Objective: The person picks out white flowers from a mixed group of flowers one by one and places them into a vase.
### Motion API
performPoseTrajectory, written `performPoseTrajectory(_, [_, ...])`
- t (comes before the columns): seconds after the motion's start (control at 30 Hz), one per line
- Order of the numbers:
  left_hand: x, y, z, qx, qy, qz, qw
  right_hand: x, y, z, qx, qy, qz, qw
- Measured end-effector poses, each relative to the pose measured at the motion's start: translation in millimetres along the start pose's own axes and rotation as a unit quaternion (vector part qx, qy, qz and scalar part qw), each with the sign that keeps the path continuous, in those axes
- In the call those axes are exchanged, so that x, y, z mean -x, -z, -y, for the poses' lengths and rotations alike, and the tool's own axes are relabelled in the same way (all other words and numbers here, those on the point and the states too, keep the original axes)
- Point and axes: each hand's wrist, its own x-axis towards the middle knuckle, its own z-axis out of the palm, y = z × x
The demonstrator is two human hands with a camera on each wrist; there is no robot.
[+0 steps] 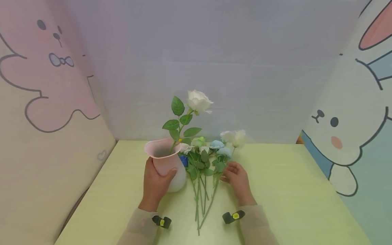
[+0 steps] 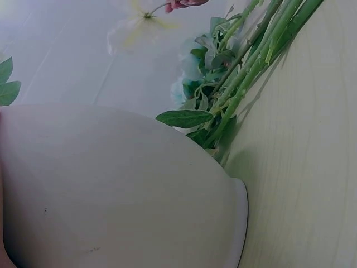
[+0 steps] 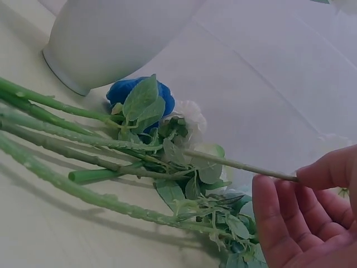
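My left hand (image 1: 158,178) grips a pink-and-white vase (image 1: 167,166) below its flared mouth, thumb across the front. The vase leans a little to the left. One white rose (image 1: 198,101) with green leaves stands in it, its stem passing through the mouth. To the right, my right hand (image 1: 237,178) pinches a thin stem (image 3: 240,165) between thumb and fingers. That stem seems to belong to a blurred white flower (image 1: 238,137) above the hand. Beside the vase lies a bunch of artificial flowers, including a blue flower (image 3: 139,100) and a pale blue flower (image 1: 216,144).
Several green stems (image 1: 200,200) of the bunch point toward me on the pale yellow table (image 1: 291,190). Behind it stands a plain grey-white backdrop (image 1: 260,102). Cartoon-printed panels (image 1: 352,143) flank the table on both sides.
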Motion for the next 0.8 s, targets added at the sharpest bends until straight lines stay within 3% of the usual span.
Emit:
performPoseTrajectory(0.2, [0.2,1.1,-0.6,0.011,0.009,0.008,0.9999,5.8,-2,6,0.001,0.014,0.007,0.9999])
performPoseTrajectory(0.43, [-0.6,-1.0,2.8,0.009,-0.005,0.002,1.0,10.8,-1,10,-0.002,0.042,0.056,0.9976])
performPoseTrajectory(0.8, [0.4,1.7,-1.7,0.005,0.005,0.001,1.0,21.9,3,16,0.024,0.059,0.093,0.9937])
